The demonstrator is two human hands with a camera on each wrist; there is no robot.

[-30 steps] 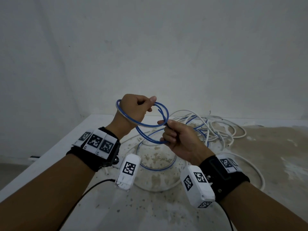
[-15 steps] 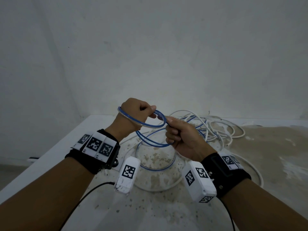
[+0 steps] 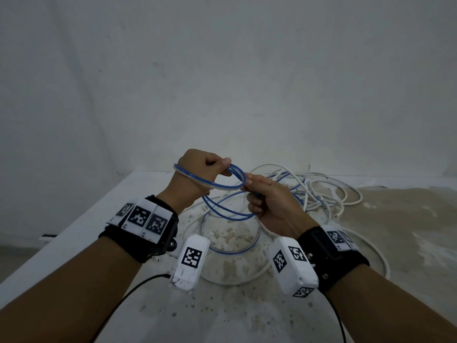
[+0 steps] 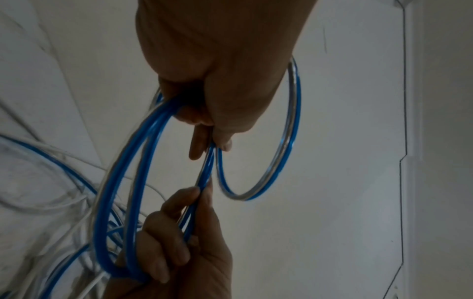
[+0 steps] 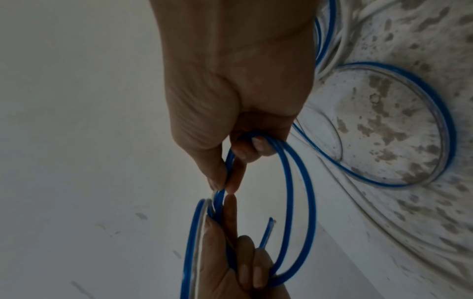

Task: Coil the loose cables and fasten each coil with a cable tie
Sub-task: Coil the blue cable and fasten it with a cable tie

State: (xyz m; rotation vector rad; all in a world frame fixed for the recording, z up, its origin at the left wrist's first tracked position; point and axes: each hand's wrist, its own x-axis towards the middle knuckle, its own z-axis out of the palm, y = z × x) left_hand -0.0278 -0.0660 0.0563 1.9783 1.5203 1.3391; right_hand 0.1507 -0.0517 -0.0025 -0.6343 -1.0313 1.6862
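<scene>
Looping blue cable (image 3: 223, 186) between left grip (image 3: 197, 169), right grip (image 3: 269, 196)

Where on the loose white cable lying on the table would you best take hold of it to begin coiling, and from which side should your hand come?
Probably at the free end of the white cable, lying bare on the table right of the tangle. Come from above and the right, since nothing crosses it there. Both the left hand and right hand are busy gripping the blue cable.
</scene>
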